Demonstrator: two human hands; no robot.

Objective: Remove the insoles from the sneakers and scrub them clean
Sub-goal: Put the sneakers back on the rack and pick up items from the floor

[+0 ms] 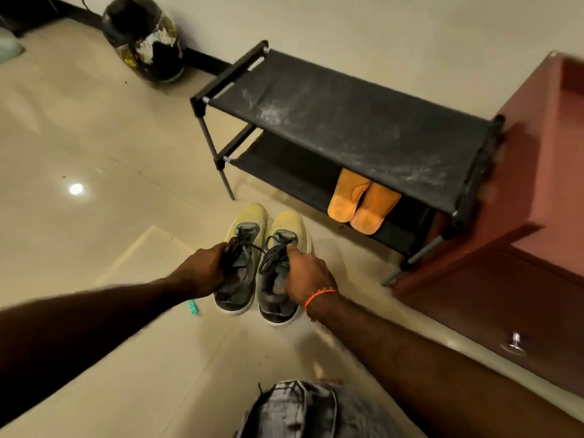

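Two yellow-and-grey sneakers sit side by side over the tiled floor, toes pointing away from me. My left hand grips the left sneaker at its collar and laces. My right hand grips the right sneaker the same way, fingers curled into its opening. An orange thread band circles my right wrist. The insides of both sneakers are mostly hidden by my hands, so I cannot make out the insoles.
A black two-tier shoe rack stands ahead, dusty on top, with orange slippers on its lower shelf. A reddish-brown cabinet is at right. A dark helmet lies by the wall. A small teal object lies on the floor.
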